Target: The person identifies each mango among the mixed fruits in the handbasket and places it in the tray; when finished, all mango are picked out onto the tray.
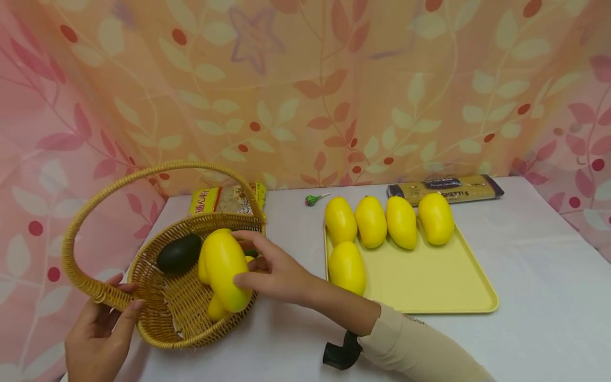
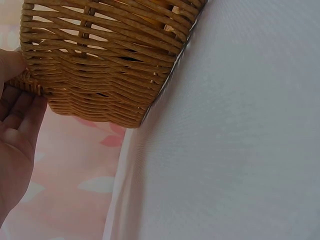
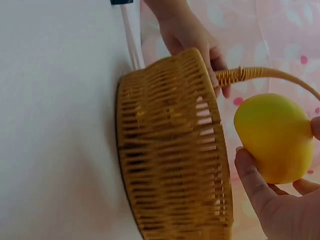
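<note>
My right hand (image 1: 279, 273) holds a yellow mango (image 1: 224, 270) between thumb and fingers, above the wicker basket (image 1: 183, 310). In the right wrist view the mango (image 3: 275, 137) is clear of the basket's rim. My left hand (image 1: 100, 337) grips the basket where the arched handle joins the rim, thumb on the near side. In the left wrist view, fingers (image 2: 30, 117) touch the woven wall. Inside the basket lies a dark avocado (image 1: 179, 254); more yellow fruit (image 1: 217, 310) is partly hidden behind the held mango.
On the right, a yellow tray (image 1: 429, 284) carries several mangoes (image 1: 372, 222). Behind it lies a spaghetti pack (image 1: 448, 189). A lollipop (image 1: 312, 200) rests mid-table, and a yellow-and-red food packet (image 1: 205, 200) lies behind the basket. Patterned cloth (image 1: 334, 106) hangs at the back.
</note>
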`<control>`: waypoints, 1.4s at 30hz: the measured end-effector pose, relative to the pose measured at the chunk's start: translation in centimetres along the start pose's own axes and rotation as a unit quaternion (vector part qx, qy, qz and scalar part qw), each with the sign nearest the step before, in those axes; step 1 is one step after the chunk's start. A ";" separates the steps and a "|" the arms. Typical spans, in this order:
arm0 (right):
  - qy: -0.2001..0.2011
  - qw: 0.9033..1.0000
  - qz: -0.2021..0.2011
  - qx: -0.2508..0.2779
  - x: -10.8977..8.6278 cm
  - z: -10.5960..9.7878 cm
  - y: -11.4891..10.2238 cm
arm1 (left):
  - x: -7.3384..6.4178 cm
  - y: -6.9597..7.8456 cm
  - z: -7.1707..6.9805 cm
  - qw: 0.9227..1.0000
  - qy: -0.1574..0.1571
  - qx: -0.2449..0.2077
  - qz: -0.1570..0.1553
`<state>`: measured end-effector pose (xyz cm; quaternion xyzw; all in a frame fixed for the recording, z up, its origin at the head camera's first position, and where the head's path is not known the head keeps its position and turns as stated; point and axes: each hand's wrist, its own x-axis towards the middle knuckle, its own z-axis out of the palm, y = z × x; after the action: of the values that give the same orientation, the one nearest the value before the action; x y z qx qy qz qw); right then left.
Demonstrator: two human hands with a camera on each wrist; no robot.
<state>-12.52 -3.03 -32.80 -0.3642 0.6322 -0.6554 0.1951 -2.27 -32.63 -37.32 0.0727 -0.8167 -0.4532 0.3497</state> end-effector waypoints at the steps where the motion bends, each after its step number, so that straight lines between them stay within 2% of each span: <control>1: 0.005 1.000 -0.001 -0.007 -0.2 -0.3 0.0 | 0.0 0.0 0.0 1.000 0.002 -0.002 -0.004; 7: 0.034 0.999 0.014 -0.026 -1.5 -2.3 0.1 | -0.1 0.2 -0.1 1.000 0.011 -0.010 -0.018; 16: 0.075 0.996 0.041 -0.037 -3.7 -5.1 0.2 | -0.3 0.2 -0.2 1.000 0.015 -0.013 -0.018; 26: 0.109 0.991 0.030 -0.071 -6.5 -7.6 -0.2 | -0.2 0.3 -0.2 1.000 0.003 0.022 -0.005; 37: 0.148 0.984 0.046 -0.084 -9.6 -10.4 -1.3 | -0.1 0.0 -0.2 1.000 -0.004 -0.007 0.001; 42: 0.166 0.980 0.054 -0.094 -11.2 -11.8 -1.7 | 0.0 0.1 -0.1 1.000 -0.005 0.007 0.007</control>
<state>-13.34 13.26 -32.98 -0.2321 0.7335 -0.6327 0.0876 -2.18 -32.60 -37.24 0.0669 -0.8220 -0.4457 0.3481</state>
